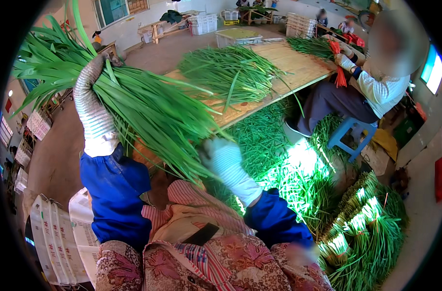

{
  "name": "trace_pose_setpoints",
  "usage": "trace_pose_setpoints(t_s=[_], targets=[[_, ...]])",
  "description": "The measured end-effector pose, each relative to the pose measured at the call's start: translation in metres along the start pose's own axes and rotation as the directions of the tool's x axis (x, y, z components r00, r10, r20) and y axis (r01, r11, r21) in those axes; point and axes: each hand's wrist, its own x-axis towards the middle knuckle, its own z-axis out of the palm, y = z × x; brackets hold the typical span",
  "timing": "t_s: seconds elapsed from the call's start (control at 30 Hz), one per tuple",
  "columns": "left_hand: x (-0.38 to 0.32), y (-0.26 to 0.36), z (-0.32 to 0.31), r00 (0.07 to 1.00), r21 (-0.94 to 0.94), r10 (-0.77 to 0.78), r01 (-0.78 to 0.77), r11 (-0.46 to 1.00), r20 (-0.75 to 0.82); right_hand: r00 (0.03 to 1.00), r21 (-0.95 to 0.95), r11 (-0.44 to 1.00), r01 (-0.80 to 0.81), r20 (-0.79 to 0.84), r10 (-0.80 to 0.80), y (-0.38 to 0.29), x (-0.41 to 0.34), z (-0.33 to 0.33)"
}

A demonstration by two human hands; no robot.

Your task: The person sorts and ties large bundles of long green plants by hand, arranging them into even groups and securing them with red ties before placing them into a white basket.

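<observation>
A large sheaf of long flat green leaves, which look like garlic chives [151, 98], stretches across my lap and the near table edge. My left hand [106, 62], in a striped knit glove, grips it towards the leafy upper end, and one longer leaf stands up past the fingers. At the lower right end of the sheaf is my right hand [221, 154], gloved and blurred, against the stem ends; its fingers are partly hidden. Beyond the sheaf, a loose pile of the same greens [231, 72] lies on a plywood table [304, 78].
A co-worker [377, 80] sits at right on a blue plastic stool [352, 136], holding red ties [339, 74]. Loose leaves [264, 138] cover the floor below the table. Tied bundles [366, 222] are stacked at lower right. White plastic crates [57, 240] stand at lower left.
</observation>
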Motion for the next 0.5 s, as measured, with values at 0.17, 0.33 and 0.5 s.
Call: trace_pose_setpoints(t_s=[0.17, 0.33, 0.5], targets=[[0.005, 0.008, -0.004, 1.000, 0.020, -0.020, 0.019, 1.000, 0.024, 0.939, -0.190, 0.971, -0.144, 0.284, 0.195, 0.095, -0.038, 0.017], [0.007, 0.006, -0.031, 0.995, 0.096, 0.014, -0.004, 0.995, -0.102, 0.917, 0.828, 0.400, -0.392, 0.385, 0.101, 0.058, 0.001, -0.081], [-0.016, -0.010, -0.019, 0.959, 0.348, 0.272, -0.283, 0.894, 0.082, 0.979, 0.577, 0.816, -0.044, 0.190, -0.081, 0.008, 0.007, -0.067]])
